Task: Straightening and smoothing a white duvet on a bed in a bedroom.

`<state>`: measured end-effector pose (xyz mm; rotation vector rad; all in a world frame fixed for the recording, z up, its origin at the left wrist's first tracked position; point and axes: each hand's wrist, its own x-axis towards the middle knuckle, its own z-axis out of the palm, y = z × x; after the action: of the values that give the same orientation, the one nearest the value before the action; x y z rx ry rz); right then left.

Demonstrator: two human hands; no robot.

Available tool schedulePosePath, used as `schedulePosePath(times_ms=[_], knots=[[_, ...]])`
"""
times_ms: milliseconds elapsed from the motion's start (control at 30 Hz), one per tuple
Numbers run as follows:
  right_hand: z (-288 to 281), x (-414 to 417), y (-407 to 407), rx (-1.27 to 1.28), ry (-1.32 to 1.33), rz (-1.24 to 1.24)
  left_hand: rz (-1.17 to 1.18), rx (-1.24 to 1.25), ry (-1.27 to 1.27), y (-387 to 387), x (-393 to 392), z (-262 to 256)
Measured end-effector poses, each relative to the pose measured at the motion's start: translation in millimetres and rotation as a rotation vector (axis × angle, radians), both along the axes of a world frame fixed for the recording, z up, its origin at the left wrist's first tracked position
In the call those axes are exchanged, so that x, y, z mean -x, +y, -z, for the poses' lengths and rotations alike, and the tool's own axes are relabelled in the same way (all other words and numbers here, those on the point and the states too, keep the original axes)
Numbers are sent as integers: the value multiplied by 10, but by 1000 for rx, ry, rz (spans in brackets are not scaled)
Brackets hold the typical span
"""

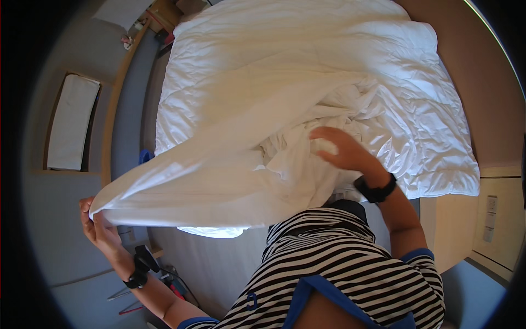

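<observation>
My left hand (100,226) pinches one corner of a thin white sheet or cover (197,181) and holds it out at the far left, pulled taut. The cloth runs back from there across the bed and bunches into loose folds near the middle. Over those folds hovers my right hand (339,150), its fingers curved and apart with nothing between them; it is slightly blurred. Beneath the cloth, a white quilted duvet (419,123) spreads over the bed. Each wrist wears a black band.
A wooden bedside cabinet (452,222) with wall sockets (491,209) stands at the right. On the left, a wall niche holds a white box-like thing (74,123). Beside a wood-edged ledge (115,103) lies a blue object (145,156). Cables and tools (174,283) rest at the lower left.
</observation>
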<state>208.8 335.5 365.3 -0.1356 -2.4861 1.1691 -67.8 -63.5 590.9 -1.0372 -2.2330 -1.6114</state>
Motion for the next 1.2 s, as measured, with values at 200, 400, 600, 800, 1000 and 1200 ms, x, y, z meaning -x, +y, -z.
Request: schedulePosePath(times_ms=[200,400,600,800,1000,1200], knots=[[-91,765,-998,-37,226,-386,121,26,231,145,-607,-163],[-101,808,-1345,144,-180,-292,-26,-29,349,-76,-1024,-175],[163,952,-1386,-189,358,-346,-76,-52,436,-180,-1218,-154],[86,570,-1240,290,-163,-819,-221,-62,368,-256,-1057,-97],[-435,74,-822,229,-98,-525,-226,33,379,-367,-1028,-38],[-832,-410,-536,-231,-180,-331,-189,173,496,-284,-1145,35]])
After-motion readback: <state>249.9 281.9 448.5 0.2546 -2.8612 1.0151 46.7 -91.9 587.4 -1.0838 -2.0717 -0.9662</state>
